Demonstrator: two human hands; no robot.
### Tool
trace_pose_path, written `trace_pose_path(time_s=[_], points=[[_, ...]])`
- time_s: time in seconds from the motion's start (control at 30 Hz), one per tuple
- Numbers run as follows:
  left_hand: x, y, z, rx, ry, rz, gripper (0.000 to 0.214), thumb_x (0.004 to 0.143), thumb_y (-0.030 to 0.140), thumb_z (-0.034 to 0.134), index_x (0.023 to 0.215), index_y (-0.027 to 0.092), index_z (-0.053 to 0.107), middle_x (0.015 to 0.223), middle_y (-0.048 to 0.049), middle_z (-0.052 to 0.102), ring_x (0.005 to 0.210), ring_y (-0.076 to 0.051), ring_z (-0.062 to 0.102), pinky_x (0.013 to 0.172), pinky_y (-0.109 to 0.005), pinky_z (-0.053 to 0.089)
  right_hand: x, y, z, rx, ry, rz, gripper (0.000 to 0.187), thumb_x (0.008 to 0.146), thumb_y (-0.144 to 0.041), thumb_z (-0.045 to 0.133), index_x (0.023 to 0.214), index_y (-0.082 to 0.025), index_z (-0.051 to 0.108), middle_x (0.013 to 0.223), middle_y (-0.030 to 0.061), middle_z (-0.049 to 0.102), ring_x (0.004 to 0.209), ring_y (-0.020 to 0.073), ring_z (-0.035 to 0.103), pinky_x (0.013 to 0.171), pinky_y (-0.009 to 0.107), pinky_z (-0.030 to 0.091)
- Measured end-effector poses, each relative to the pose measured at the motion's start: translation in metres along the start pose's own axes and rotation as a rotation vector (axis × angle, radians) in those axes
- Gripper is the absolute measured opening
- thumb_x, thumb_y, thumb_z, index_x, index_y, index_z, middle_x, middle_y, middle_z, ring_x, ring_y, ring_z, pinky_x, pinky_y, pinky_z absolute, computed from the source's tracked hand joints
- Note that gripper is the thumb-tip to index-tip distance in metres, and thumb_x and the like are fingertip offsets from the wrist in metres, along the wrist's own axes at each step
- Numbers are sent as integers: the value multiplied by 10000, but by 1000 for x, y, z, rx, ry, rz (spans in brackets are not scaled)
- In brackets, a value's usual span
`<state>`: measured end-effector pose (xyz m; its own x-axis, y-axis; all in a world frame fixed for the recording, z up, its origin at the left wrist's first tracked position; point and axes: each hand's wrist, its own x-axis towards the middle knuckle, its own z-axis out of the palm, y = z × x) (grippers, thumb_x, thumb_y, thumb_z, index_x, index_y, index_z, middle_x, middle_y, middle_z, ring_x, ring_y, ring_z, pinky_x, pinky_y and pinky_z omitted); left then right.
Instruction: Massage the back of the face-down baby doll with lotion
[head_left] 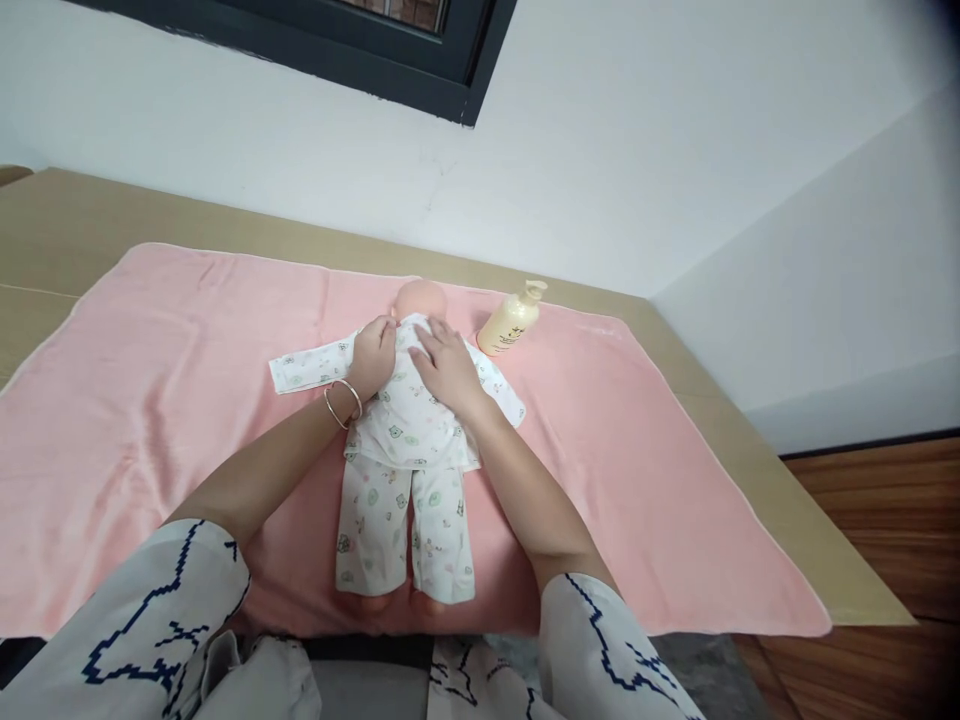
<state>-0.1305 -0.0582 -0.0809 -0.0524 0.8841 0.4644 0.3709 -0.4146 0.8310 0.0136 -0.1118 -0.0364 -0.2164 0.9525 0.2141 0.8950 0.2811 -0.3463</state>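
Observation:
A baby doll [420, 298] lies on a pink blanket, its smooth head pointing away from me. It wears a white printed shirt [405, 430] and matching white trousers [373, 525]. My left hand [374, 355], with a bangle at the wrist, has its fingers curled on the shirt by the doll's shoulder and neck. Flat on the upper part of the shirt rests my right hand [448, 368], fingers spread. One sleeve [313, 367] stretches out to the left, and the other sleeve [504, 392] slants down to the right. The feet show only slightly below the trouser legs.
A pale yellow pump bottle [511, 320] stands on the blanket to the right of the doll's head. The pink blanket [630, 500] covers most of the wooden table [697, 420]. Behind the table is a white wall [585, 180] with a dark window frame [450, 95].

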Motion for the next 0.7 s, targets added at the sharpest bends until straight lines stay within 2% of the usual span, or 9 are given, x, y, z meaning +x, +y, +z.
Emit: trace_pose_path(time_s=[0.07,0.13,0.2,0.3,0.37,0.43,0.5,0.57,0.7], points=[[0,-1,1,0,5,-8,291,991,293,377,929,207,647,993,-82,737,956,-213,665,887,-343,501,-8,-10,2,-77,5,173,672,1031,-458,343,1548,-29,318,1627,256,280,1538,387,230,1235,600,200],[0,-3,2,3,6,-6,294,989,298,375,929,210,649,998,-82,738,965,-215,662,890,-346,503,-16,-24,6,-145,0,191,700,1026,-421,361,1550,34,266,1628,291,240,1540,422,190,1244,596,170],[1,-4,3,8,10,-4,303,990,305,369,923,212,649,990,-78,737,959,-211,661,888,-340,505,-19,-32,10,-167,-21,57,625,1017,-330,363,1543,4,315,1645,237,247,1554,394,158,1267,561,134],[1,-5,3,21,10,4,309,990,310,369,920,211,652,978,-77,736,944,-209,662,884,-332,504,-10,-23,9,-112,-74,-98,544,1019,-265,301,1524,-90,402,1647,128,310,1567,303,167,1287,512,115],[1,-5,3,36,4,15,306,987,300,371,931,206,656,981,-83,736,947,-215,662,891,-340,502,-1,-10,6,-53,-72,-59,553,1034,-328,291,1534,-112,386,1651,117,305,1562,286,195,1283,511,141],[0,-4,3,46,-3,23,305,982,285,368,946,197,658,997,-97,737,959,-226,662,902,-357,501,3,-4,4,-28,-27,58,623,1037,-415,305,1550,-63,331,1645,178,291,1550,325,224,1266,526,187],[0,-3,2,53,-9,22,308,982,278,363,954,190,657,1012,-111,739,967,-235,660,911,-375,503,-1,-8,4,-64,22,159,674,1034,-431,317,1543,11,300,1619,256,302,1533,372,248,1249,541,214],[0,-3,3,55,-11,19,303,983,276,366,952,192,656,1014,-108,740,967,-234,659,912,-377,506,-11,-22,5,-124,11,136,641,1023,-376,349,1532,13,323,1617,271,294,1532,394,237,1247,561,199],[0,-4,3,50,-10,15,294,984,270,373,945,202,656,1004,-89,738,966,-217,662,906,-351,507,-21,-40,6,-152,-93,-35,560,987,-272,395,1525,-113,400,1647,164,297,1551,379,182,1254,592,152]])
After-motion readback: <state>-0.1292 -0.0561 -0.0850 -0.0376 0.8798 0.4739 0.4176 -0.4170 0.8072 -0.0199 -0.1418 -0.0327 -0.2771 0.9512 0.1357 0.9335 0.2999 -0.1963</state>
